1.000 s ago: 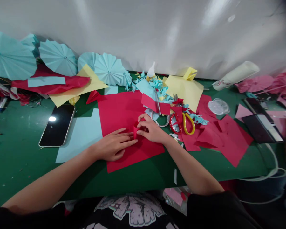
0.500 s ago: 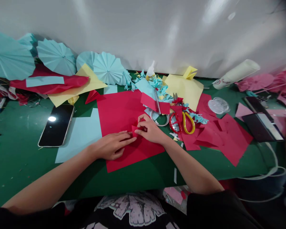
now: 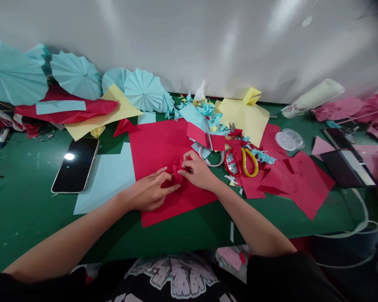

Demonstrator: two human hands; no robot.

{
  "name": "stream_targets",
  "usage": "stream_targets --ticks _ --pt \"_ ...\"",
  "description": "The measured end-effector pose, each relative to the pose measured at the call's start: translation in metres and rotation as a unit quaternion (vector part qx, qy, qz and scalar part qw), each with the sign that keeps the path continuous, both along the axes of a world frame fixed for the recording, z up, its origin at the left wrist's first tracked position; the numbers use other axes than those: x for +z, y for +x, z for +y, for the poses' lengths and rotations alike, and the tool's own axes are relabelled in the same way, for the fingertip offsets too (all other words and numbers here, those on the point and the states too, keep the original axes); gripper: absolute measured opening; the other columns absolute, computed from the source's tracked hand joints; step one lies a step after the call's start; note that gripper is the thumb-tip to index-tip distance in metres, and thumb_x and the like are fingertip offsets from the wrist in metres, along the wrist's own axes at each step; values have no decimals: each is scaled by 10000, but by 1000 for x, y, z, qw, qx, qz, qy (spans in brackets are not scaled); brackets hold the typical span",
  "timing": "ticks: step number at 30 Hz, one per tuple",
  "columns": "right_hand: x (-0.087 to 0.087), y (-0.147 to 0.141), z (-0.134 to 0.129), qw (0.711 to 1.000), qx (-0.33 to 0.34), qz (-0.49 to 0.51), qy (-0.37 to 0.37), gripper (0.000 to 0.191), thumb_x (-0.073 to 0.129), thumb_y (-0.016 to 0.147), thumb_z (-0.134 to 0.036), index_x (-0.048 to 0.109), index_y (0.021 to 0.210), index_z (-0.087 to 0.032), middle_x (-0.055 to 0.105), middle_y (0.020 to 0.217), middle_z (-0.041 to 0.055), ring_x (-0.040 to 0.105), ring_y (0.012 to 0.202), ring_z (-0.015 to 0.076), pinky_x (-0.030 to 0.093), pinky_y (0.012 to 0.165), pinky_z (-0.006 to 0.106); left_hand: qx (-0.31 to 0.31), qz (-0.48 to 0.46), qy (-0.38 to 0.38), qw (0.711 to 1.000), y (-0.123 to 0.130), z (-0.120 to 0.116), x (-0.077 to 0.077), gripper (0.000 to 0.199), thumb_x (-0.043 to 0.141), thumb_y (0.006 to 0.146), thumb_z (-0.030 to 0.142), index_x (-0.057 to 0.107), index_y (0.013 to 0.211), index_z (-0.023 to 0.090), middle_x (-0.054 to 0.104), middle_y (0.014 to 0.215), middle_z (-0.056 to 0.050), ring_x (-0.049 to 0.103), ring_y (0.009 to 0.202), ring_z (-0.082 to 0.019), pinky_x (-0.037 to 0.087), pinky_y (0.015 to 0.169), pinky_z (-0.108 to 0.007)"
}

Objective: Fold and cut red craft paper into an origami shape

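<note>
A small folded red paper piece stands over a large red sheet on the green table. My right hand pinches this piece between thumb and fingers from the right. From the left, my left hand rests on the sheet with its fingers apart, the fingertips beside the piece. Whether they touch it is hard to see. Near my right hand lie scissors with red handles, scissors with yellow handles and a pair with white handles.
A phone and a light blue sheet lie to the left. Pleated blue paper fans line the back. Red paper scraps, a clear round container and a dark wallet are at the right.
My left hand's fingers have lifted and bent slightly, with a wider gap between them. More of the folded red piece now shows between my hands.
</note>
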State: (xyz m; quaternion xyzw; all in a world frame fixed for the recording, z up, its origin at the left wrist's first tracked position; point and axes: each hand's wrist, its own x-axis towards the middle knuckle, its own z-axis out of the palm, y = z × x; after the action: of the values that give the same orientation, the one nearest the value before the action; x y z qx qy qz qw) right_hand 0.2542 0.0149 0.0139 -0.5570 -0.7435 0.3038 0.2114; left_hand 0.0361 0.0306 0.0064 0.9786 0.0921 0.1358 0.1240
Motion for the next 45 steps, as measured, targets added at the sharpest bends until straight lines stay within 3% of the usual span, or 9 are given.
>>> stream_targets --ticks 12,20,28,35,45 --pt "-2 0 0 1000 -1 -12 16 216 568 817 -267 488 648 -161 409 922 37 445 692 110 395 695 292 -4 40 49 998 2 0 8 412 423 814 127 550 1205 149 536 979 -117 507 1043 -227 293 1044 -566" --pt "-5 0 0 1000 0 -11 25 207 572 813 -276 498 658 -160 409 924 41 442 693 114 391 672 285 -25 26 44 998 0 1 8 386 448 812 146 588 1172 164 531 941 -94 498 1051 -209 251 1066 -554" --pt "-6 -1 0 1000 -9 -14 21 208 566 816 -283 502 661 -159 419 932 42 437 670 102 387 655 273 -50 33 32 998 -4 4 10 379 495 812 190 600 1162 290 505 976 -59 491 1069 -214 200 1071 -580" --pt "-5 -2 0 999 -6 -21 27 223 550 830 -304 499 666 -162 418 935 42 453 708 114 401 700 288 -3 54 59 997 -1 2 10 439 416 844 184 501 1274 178 540 952 -79 496 1017 -190 207 1081 -538" --pt "-5 -4 -2 998 -18 -55 34 187 563 822 -273 529 678 -159 432 958 51 476 743 127 402 690 278 12 79 47 996 0 -4 8 462 453 826 176 504 1265 310 518 940 -49 494 1052 -229 85 1045 -644"
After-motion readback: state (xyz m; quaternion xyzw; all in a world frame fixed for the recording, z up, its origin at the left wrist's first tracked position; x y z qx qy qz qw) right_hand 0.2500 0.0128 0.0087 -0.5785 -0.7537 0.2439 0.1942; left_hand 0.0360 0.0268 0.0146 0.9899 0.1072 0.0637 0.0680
